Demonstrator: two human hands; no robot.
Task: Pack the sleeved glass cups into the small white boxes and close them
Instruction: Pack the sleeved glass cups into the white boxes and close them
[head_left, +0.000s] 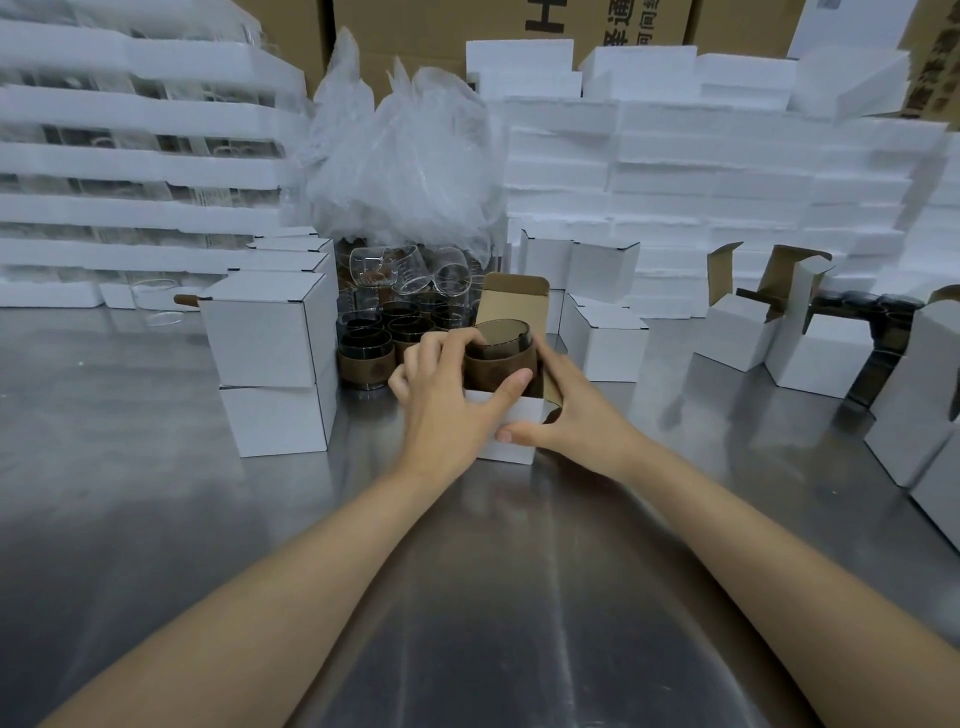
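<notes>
A glass cup with a brown sleeve (501, 358) stands partly inside a small white box (511, 441) whose brown-lined lid (511, 301) is up. My left hand (452, 400) grips the cup, fingers over its rim and thumb on the sleeve. My right hand (566, 410) holds the box by its right side, thumb on the front wall. Behind them stand several more sleeved cups (371, 343).
Closed white boxes (270, 358) are stacked at the left and more (605, 338) sit just right. Open boxes (779, 332) line the right side. A bag of clear glasses (405, 171) and foam trays (701, 182) fill the back of the steel table (156, 493).
</notes>
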